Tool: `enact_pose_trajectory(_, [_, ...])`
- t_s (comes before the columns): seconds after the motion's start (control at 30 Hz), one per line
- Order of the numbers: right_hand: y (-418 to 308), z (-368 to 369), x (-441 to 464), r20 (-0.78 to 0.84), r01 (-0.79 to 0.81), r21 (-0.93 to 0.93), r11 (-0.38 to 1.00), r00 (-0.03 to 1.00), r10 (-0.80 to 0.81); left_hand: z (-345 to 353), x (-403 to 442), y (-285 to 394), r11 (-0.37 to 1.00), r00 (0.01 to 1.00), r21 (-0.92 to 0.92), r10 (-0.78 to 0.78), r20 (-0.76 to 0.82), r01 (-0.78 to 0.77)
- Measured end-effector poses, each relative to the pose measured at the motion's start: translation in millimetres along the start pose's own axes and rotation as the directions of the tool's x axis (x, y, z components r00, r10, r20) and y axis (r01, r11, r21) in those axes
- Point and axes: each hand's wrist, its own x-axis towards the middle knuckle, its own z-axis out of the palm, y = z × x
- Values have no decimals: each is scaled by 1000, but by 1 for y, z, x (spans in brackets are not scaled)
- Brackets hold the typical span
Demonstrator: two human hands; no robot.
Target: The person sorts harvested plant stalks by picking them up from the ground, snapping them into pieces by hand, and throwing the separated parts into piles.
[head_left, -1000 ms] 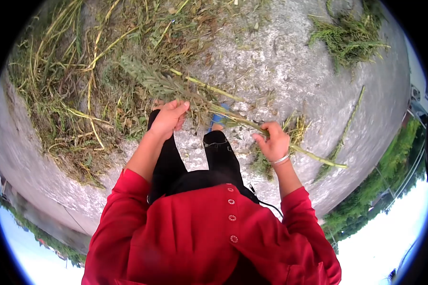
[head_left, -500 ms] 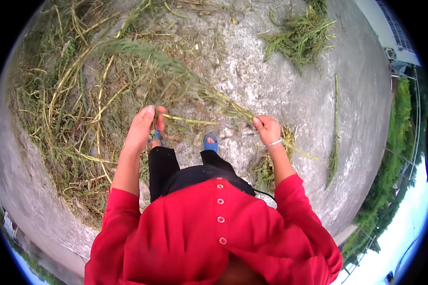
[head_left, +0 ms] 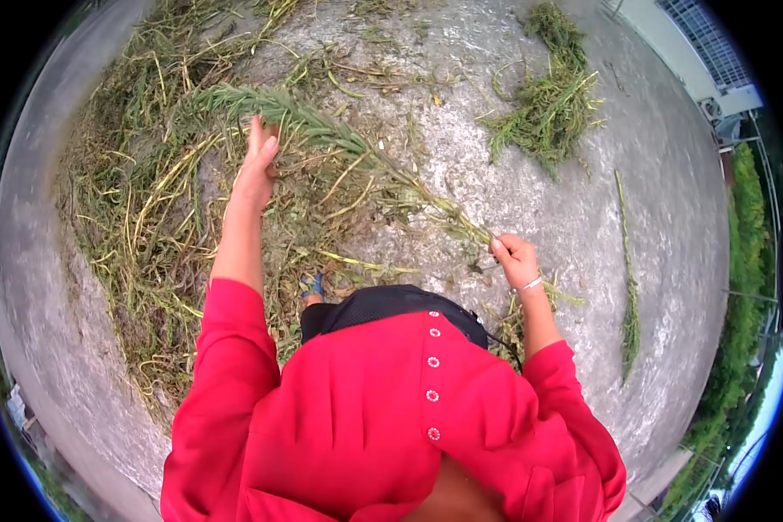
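A long green plant stalk stretches across in front of me, its leafy top at the left and its bare, yellowish end at the right. My right hand pinches that bare end between thumb and fingers. Just below the leafy top is my left hand, its fingers stretched up and the thumb apart. Whether its fingertips touch the leaves cannot be made out.
Tangled cut stalks cover the concrete ground on the left. A small heap of greenery lies at the upper right, and a single thin stalk farther right. One blue sandal shows below.
My left hand has moved up and away from me, nearer the plant's leafy top. My right hand, still gripping the stalk, has shifted slightly right and down in view.
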Motion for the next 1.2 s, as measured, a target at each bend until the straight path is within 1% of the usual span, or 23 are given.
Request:
enact_pose_trajectory(0.07, [-9, 2, -1, -19, 24, 34, 999, 1000, -23, 0, 0, -1, 989, 983, -40, -135, 127, 141])
enact_pose_trajectory(0.2, [-16, 10, 3, -64, -26, 81, 996, 997, 32, 27, -17, -12, 909, 880, 187, -411, 238, 373])
enact_pose_trajectory(0.27, [-26, 22, 10, -82, -30, 30, 999, 996, 33, 42, -19, -38, 887, 894, 345, -393, 216, 306])
enact_pose_trajectory(0.3, [-34, 28, 14, -79, -36, -6, 999, 996, 35, 48, -21, -44, 910, 923, 261, -363, 125, 323])
enact_pose_trajectory(0.4, [-43, 48, 18, -100, -69, -38, 997, 993, 65, 73, -15, -40, 725, 968, 669, -248, 33, 163])
enact_pose_trajectory(0.47, [-51, 59, 25, -72, -50, -71, 996, 996, 45, 90, -40, -70, 558, 835, 821, -390, 389, -122])
enact_pose_trajectory(0.5, [-65, 65, 28, -64, -10, -98, 995, 998, 4, 100, -62, -103, 611, 787, 713, -226, 574, -344])
enact_pose_trajectory(0.53, [-86, 70, 34, -55, 29, -119, 992, 998, -36, 104, -78, -125, 620, 684, 563, -58, 727, -546])
enact_pose_trajectory(0.57, [-98, 72, 44, -59, 76, -139, 987, 995, -85, 101, -80, -122, 627, 695, 631, -191, 693, -456])
enact_pose_trajectory(0.6, [-96, 69, 54, -55, 47, -40, 998, 997, -49, 100, -80, -121, 623, 690, 695, -324, 648, -360])
enact_pose_trajectory(0.63, [-89, 61, 64, -42, 17, 55, 998, 999, -14, 100, -81, -80, 624, 770, 770, -424, 477, -133])
enact_pose_trajectory(0.67, [-83, 54, 68, -24, -14, 147, 989, 1000, 17, 97, -81, -53, 433, 855, 899, -441, 273, -63])
enact_pose_trajectory(0.7, [-85, 45, 68, -33, -9, 135, 991, 999, 14, 81, -63, -47, 234, 755, 972, -644, 128, 34])
enact_pose_trajectory(0.77, [-73, 34, 73, 53, -136, 294, 946, 991, 126, 49, -44, -36, 296, 839, 953, -534, 105, 69])
enact_pose_trajectory(0.8, [-69, 32, 74, 104, -204, 367, 908, 979, 178, 45, -44, -22, 460, 889, 882, -441, 125, 104])
enact_pose_trajectory(0.83, [-74, 29, 70, 160, -257, 473, 843, 966, 205, 45, -36, -21, 672, 919, 728, -360, 161, 136])
enact_pose_trajectory(0.87, [-75, 31, 67, 159, -247, 489, 837, 968, 193, 49, -31, -12, 840, 941, 524, -276, 195, 138])
enact_pose_trajectory(0.9, [-77, 34, 66, 155, -233, 505, 831, 972, 178, 59, -25, -2, 964, 970, 230, -173, 172, 131])
enact_pose_trajectory(0.97, [-74, 36, 67, 191, -245, 566, 787, 968, 165, 86, -11, 21, 992, 975, -52, -98, 198, 111])
enact_pose_trajectory(1.07, [-79, 38, 66, 166, -217, 528, 821, 975, 150, 119, 7, 25, 995, 932, -89, -12, 361, 48])
enact_pose_trajectory(1.1, [-73, 40, 68, 122, -173, 467, 867, 984, 131, 130, 5, 20, 992, 938, -6, -118, 325, 127])
enact_pose_trajectory(1.13, [-72, 38, 67, 97, -157, 454, 877, 987, 127, 133, 10, 14, 958, 883, 191, -272, 382, 212])
enact_pose_trajectory(1.2, [-70, 35, 65, 43, -134, 425, 895, 991, 128, 141, 23, 2, 765, 716, 570, -575, 396, 299])
